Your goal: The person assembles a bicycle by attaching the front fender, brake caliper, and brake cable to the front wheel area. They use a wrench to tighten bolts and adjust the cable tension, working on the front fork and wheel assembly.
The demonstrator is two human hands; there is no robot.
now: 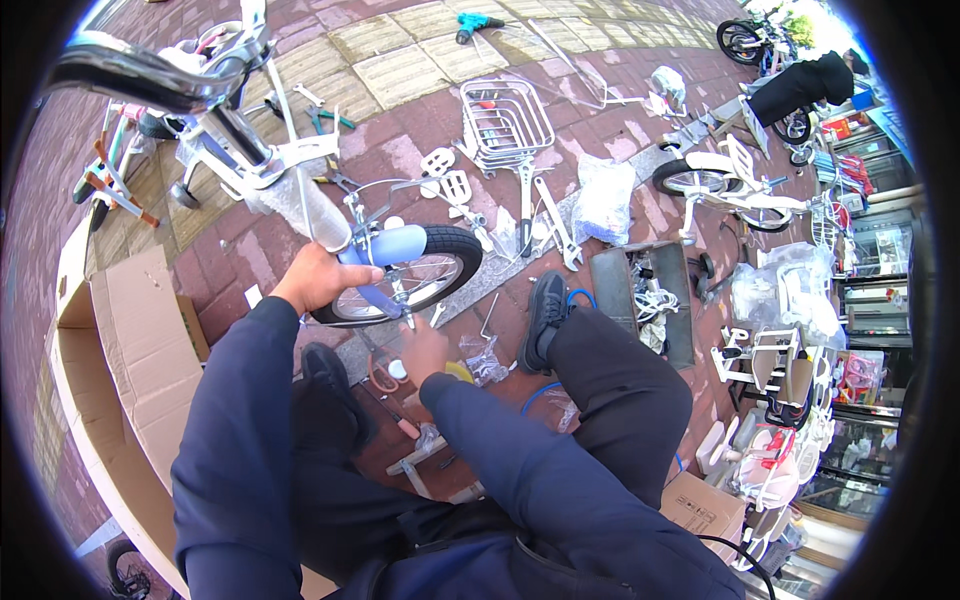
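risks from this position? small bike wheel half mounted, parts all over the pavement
1. The left hand alone steadies the fork above the front wheel; the frame could tip while the right hand works at the axle.
2. Right-hand fingers sit close to the spokes, so a rolling wheel might pinch them.
3. Screwdriver, plastic bag and small parts lie around the shoes; stepping on them could cause a slip or lost hardware.
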